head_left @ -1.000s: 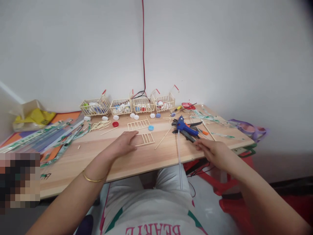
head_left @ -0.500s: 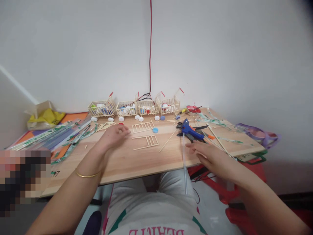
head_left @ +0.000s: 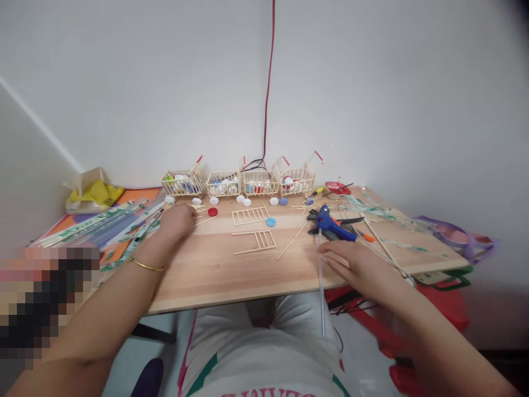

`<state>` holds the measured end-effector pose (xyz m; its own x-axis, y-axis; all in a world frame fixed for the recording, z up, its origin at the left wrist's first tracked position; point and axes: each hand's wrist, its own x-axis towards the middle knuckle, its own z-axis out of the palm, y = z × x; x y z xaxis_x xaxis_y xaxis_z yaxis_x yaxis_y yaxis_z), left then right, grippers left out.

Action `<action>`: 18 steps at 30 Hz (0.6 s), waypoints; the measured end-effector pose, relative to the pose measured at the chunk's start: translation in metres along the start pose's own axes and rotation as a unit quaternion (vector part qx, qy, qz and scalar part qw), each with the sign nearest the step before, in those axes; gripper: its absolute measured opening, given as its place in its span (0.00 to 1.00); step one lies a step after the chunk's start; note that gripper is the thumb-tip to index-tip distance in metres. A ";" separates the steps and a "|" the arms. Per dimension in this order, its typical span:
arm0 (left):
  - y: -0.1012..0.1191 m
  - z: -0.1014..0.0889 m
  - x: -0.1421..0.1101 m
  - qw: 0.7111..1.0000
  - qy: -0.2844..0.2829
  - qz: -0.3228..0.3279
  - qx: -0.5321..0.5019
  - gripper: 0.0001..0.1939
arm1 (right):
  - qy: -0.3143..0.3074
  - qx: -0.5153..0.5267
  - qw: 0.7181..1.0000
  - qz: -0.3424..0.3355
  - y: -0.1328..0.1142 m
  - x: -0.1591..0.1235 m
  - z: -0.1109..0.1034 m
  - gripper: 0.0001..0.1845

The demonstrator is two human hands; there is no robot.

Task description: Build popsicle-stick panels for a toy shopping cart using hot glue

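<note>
My left hand is over the pile of thin wooden sticks at the left. Its fingers are curled down and closed, and what they hold, if anything, is hidden. A red bottle cap lies just right of it. My right hand is open, fingers loosely stretched, beside the clear glue stick that sticks out of a blue glue gun. Two ladder-like stick frames lie mid-table, with a blue bottle cap by them. A single stick rests to their right.
Several small stick-built carts with cap wheels line the back by the wall. Plastic-wrapped strips cover the left side. Pliers, a red dish and green-printed wrappers lie right. A red cable hangs down the wall.
My left hand has moved left and away from the frames to the stick pile, uncovering the red cap, and its fingers have curled. My right hand stays near the glue stick. The view has shifted slightly.
</note>
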<state>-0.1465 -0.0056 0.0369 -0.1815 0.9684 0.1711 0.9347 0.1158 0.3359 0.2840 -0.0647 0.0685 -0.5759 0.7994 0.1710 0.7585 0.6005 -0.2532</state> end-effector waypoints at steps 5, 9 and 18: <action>0.007 -0.010 -0.005 0.999 0.010 -0.019 0.030 0.10 | -0.001 0.007 1.000 0.009 0.003 0.002 0.003 0.14; 0.031 -0.020 -0.019 0.963 -0.021 -0.039 -0.265 0.22 | 0.006 0.015 1.000 0.018 0.003 0.004 0.004 0.13; 0.105 0.007 -0.048 0.808 -0.193 -0.073 -0.552 0.22 | 0.019 0.094 0.995 -0.008 -0.014 0.033 0.011 0.11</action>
<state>-0.0370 -0.0380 0.0573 0.0418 0.9836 -0.1756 0.0317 0.1744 0.9842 0.2511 -0.0473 0.0672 -0.5724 0.7921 0.2119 0.6764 0.6022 -0.4240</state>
